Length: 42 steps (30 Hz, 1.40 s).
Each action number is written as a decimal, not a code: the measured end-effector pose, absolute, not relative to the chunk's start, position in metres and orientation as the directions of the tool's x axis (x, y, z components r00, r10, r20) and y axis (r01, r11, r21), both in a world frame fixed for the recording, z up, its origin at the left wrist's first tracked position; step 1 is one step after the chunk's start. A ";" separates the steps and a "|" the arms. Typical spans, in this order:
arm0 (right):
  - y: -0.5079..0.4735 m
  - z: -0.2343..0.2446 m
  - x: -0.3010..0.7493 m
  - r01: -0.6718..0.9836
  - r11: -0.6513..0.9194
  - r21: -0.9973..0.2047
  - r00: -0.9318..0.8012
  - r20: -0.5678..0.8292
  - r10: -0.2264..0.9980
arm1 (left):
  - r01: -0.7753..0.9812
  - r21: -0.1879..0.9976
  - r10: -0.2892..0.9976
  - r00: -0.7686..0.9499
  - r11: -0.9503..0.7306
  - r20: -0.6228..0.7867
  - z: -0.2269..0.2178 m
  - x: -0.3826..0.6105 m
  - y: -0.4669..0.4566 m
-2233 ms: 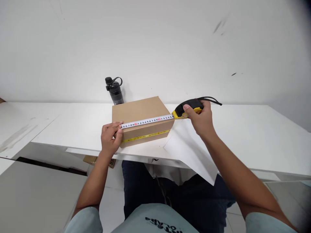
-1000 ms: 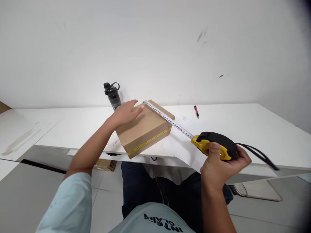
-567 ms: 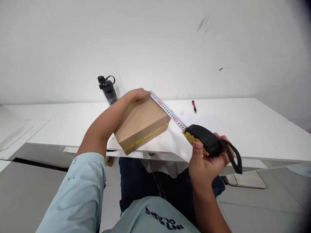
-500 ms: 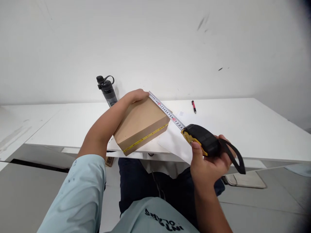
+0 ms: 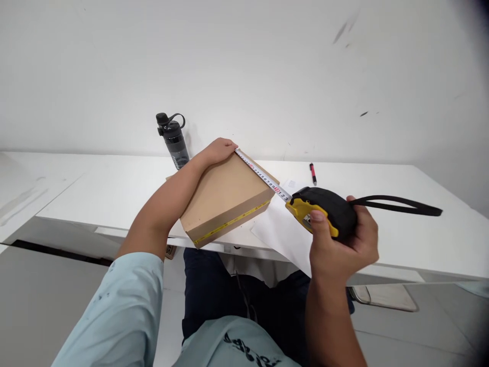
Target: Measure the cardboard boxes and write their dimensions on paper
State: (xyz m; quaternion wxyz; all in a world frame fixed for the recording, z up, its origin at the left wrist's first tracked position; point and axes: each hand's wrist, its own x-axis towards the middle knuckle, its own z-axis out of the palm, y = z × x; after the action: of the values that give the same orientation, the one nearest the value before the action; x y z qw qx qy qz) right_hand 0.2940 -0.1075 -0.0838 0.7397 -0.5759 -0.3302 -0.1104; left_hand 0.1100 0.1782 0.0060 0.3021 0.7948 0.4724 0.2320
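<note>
A brown cardboard box [image 5: 225, 196] with a yellow tape line on its front lies turned at an angle on the white table [image 5: 114, 188]. My left hand [image 5: 217, 151] presses the end of the white measuring blade [image 5: 263, 178] onto the box's far corner, fingers curled over it. My right hand [image 5: 344, 239] is wrapped round the yellow and black tape measure case [image 5: 324, 214], just past the box's right corner, thumb on the yellow front. The blade runs along the box's right top edge. A black wrist strap [image 5: 397, 206] sticks out to the right.
A dark water bottle [image 5: 173, 140] stands behind the box near the wall. A red pen [image 5: 313, 173] lies further right on the table. A white paper sheet [image 5: 282, 234] hangs over the table's front edge beside the box. My legs are under the table.
The box was turned and the tape moved from its front edge to its right edge. Since then the case has slid closer to the box and the exposed blade is shorter. The strap swung out rightward.
</note>
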 end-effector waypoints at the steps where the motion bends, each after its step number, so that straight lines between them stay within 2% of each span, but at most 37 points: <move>1: -0.106 -0.085 0.295 0.551 0.313 -0.773 0.750 0.624 0.219 | 0.618 0.697 0.897 0.435 -0.365 0.083 0.007 0.110 0.177; 8: -0.106 -0.092 0.300 0.563 0.344 -0.751 0.747 0.641 0.175 | 0.622 0.688 0.899 0.424 -0.374 0.106 0.009 0.107 0.172; 12: -0.110 -0.089 0.301 0.570 0.336 -0.750 0.748 0.643 0.165 | 0.576 0.713 0.871 0.481 -0.400 0.100 0.007 0.109 0.173; 15: -0.109 -0.087 0.302 0.587 0.323 -0.742 0.738 0.655 0.163 | 0.573 0.732 0.884 0.458 -0.369 0.088 0.005 0.109 0.176; 19: -0.096 -0.089 0.303 0.622 0.311 -0.719 0.691 0.690 0.213 | 0.587 0.743 0.915 0.396 -0.321 0.082 0.003 0.109 0.180; 26: -0.062 -0.083 0.292 0.719 0.253 -0.648 0.578 0.758 0.301 | 0.586 0.735 0.908 0.407 -0.342 0.098 0.002 0.110 0.179; 31: -0.059 -0.081 0.289 0.678 0.235 -0.697 0.615 0.712 0.339 | 0.589 0.728 0.904 0.415 -0.352 0.102 0.004 0.111 0.178; 42: -0.058 -0.099 0.289 0.707 0.326 -0.627 0.557 0.778 0.289 | 0.610 0.690 0.893 0.434 -0.390 0.121 0.004 0.112 0.176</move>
State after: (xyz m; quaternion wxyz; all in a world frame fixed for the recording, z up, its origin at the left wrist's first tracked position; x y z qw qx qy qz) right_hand 0.2895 -0.0578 -0.0992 0.6822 -0.5598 -0.4448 -0.1533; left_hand 0.1119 0.1757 0.0043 0.2875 0.7964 0.4717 0.2461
